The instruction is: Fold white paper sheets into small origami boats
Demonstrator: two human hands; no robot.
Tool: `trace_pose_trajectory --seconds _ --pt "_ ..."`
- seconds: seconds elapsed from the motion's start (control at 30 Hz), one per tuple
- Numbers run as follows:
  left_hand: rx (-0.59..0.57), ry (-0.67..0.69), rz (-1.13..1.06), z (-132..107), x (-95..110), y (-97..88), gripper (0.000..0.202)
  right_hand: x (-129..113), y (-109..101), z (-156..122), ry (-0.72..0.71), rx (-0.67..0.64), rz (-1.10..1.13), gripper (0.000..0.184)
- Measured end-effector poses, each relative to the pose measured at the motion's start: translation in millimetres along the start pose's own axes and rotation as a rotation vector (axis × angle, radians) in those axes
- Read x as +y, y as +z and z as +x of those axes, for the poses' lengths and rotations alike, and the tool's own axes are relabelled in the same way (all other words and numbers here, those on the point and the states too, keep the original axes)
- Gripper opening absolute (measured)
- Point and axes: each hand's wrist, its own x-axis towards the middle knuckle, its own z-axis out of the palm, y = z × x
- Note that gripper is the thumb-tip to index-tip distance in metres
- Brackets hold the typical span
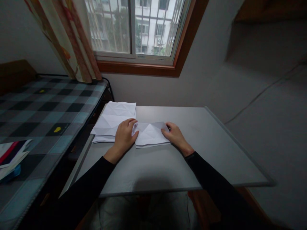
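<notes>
A pale wall (203,86) fills much of the upper right and right of the frame. Below it, a grey counter (206,147) spreads across the centre and lower right, its far edge near the wall. A bed (48,103) with a blue, black and grey checked cover takes up the left side. The barred window (112,28) sits at top centre in a reddish-brown frame, with a patterned curtain (74,41) hanging at the upper left. Two black sleeves (88,179) reach in from the lower corners.

A stack of creased white sheets (115,116) lies on the counter left of centre. Printed papers (11,156) rest on the bed at the far left. The folded white paper (151,135) is at the centre of the frame, on the counter just right of the stack, its creases showing and its layers slightly apart along the near edge.

The right hand (176,135) grips its right end, thumb on top. The left hand (124,134) curves about its left end, beside the stack; how firmly it holds cannot be told.
</notes>
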Motion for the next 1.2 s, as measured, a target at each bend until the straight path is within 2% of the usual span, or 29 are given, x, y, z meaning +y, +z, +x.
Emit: trace_pose_trajectory --seconds 0.07,0.17,0.23,0.3,0.37,0.47,0.63,0.83,1.03,1.13,1.2 --pt "-0.069 0.107 -0.006 1.4 5.7 -0.9 0.039 -1.1 2.3 -0.5 -0.032 0.016 -0.041 0.012" --pt "-0.252 0.245 -0.059 4.7 13.5 -0.5 0.029 -2.9 4.7 -2.2 -0.063 0.020 -0.052 0.010" --pt "-0.330 0.288 -0.080 6.7 16.5 0.8 0.034 -5.0 5.6 -4.0 -0.082 0.025 -0.056 0.007" --pt "-0.356 0.304 -0.078 8.1 17.8 2.4 0.041 -7.1 5.6 -5.6 -0.113 0.034 -0.068 0.005" --pt "-0.361 0.313 -0.058 9.0 18.3 3.9 0.044 -8.6 4.0 -6.7 -0.161 0.048 -0.094 0.004" --pt "-0.365 0.318 -0.021 10.2 18.9 5.6 0.044 -8.5 -1.6 -7.7 -0.257 0.037 -0.141 0.016" --pt "-0.376 0.321 0.002 11.8 18.9 6.4 0.045 -4.7 -10.8 -10.3 -0.392 -0.068 -0.152 0.037" --pt "-0.386 0.306 -0.048 6.6 11.1 5.7 0.048 -2.7 -7.9 -11.2 -0.478 -0.176 -0.117 0.050" --pt "-0.359 0.247 -0.050 1.2 7.9 5.8 0.040 -1.8 -8.6 -14.3 -0.494 -0.334 -0.078 0.062" --pt "-0.295 0.170 -0.027 -0.4 8.5 8.5 0.040 -2.7 -11.8 -16.5 -0.471 -0.373 -0.064 0.062" --pt "-0.239 0.116 -0.017 -1.4 8.0 11.8 0.047 -4.5 -13.8 -16.4 -0.459 -0.383 -0.058 0.057"
